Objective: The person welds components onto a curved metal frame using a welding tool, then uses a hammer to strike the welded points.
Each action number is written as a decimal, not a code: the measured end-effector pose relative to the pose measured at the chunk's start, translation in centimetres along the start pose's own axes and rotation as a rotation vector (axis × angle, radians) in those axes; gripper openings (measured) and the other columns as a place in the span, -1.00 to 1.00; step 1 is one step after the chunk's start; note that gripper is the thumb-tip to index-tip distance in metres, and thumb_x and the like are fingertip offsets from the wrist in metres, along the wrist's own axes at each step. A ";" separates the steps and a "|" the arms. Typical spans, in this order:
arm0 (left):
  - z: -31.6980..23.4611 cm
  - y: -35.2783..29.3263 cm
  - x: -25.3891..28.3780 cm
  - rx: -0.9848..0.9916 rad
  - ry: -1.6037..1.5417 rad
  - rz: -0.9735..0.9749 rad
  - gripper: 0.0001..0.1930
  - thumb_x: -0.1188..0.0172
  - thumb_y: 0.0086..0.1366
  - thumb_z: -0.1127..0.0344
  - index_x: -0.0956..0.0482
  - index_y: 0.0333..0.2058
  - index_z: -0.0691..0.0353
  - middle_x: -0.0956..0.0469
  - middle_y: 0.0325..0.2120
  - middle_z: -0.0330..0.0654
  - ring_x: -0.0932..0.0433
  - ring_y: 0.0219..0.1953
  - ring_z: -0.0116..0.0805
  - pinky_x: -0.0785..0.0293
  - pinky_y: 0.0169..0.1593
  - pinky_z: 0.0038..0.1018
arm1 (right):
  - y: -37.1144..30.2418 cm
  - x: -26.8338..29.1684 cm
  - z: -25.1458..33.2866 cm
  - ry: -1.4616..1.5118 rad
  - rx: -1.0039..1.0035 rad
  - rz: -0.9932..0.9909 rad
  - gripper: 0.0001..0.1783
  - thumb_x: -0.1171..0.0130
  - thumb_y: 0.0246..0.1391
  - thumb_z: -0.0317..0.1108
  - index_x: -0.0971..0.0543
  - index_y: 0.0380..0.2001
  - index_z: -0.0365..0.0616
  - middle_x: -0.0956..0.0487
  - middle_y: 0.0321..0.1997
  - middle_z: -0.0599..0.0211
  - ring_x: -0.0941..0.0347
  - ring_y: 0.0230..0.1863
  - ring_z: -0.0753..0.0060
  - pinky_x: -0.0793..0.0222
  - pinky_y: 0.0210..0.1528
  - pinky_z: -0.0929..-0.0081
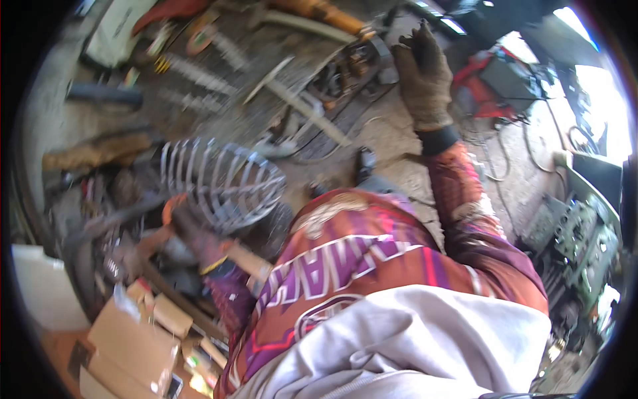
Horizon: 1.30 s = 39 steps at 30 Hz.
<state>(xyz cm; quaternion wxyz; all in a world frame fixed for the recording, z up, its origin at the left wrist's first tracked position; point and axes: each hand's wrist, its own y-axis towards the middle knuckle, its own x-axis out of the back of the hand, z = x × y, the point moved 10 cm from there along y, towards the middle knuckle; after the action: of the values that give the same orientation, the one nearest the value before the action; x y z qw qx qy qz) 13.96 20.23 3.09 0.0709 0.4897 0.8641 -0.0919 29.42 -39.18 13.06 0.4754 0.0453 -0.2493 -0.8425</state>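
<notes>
My right hand (425,83), in a worn brown work glove, reaches out at the upper right. Its fingers point away from me, apart, with nothing visible in them. Close to its left lie a rusty metal part with openings (355,70) and a hammer-like tool with a long pale handle (299,103). My left hand (191,229), smeared by motion, is low on the left beside a cage of bent metal strips (222,179). An orange curved piece (171,209) shows at its fingers. Whether the hand grips the cage or that piece is unclear.
A dark worktable (212,86) with scattered tools spreads across the upper left. Cardboard boxes (133,342) stand at lower left. A red and black machine (495,83) with cables sits at upper right. Greenish metal castings (578,233) are piled along the right.
</notes>
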 end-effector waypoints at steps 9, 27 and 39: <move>-3.5 -1.6 -3.3 -0.003 0.330 -0.196 -0.57 -0.02 0.39 0.05 -0.51 -0.10 0.39 -0.57 -0.14 -0.10 -0.52 -0.09 -0.29 -0.42 0.03 -0.41 | 16.0 9.3 -16.6 -0.469 -0.261 -0.346 -0.11 -0.24 -0.10 0.35 -0.47 0.08 -0.18 -0.54 0.05 -0.04 -0.45 0.08 -0.04 -0.29 0.12 0.19; -9.5 -8.1 -12.0 -0.071 0.442 -0.292 -0.52 -0.03 0.37 0.00 -0.47 -0.01 0.35 -0.57 -0.17 -0.12 -0.58 -0.18 -0.36 -0.50 -0.11 -0.45 | 22.5 10.4 -15.5 -0.738 -0.189 -0.243 -0.33 -0.15 -0.03 0.32 -0.64 -0.17 -0.09 -0.66 -0.27 0.03 -0.59 -0.18 0.03 -0.48 -0.12 0.11; -7.9 -5.1 -10.3 0.037 0.860 -0.197 -0.56 -0.13 0.35 0.09 -0.52 -0.04 0.40 -0.57 -0.16 -0.07 -0.53 -0.11 -0.29 -0.39 -0.01 -0.44 | 2.8 9.2 -7.4 0.315 -0.454 0.142 -0.60 -0.35 -0.03 -0.49 -0.48 -0.09 -0.23 -0.60 -0.24 0.26 -0.56 -0.25 0.40 -0.53 -0.33 0.44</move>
<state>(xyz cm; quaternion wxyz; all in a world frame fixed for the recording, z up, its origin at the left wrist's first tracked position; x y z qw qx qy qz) 14.55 10.88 13.37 -0.3132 0.3996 0.8558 0.0986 28.90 -50.75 9.43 0.5642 0.0504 0.0201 -0.8238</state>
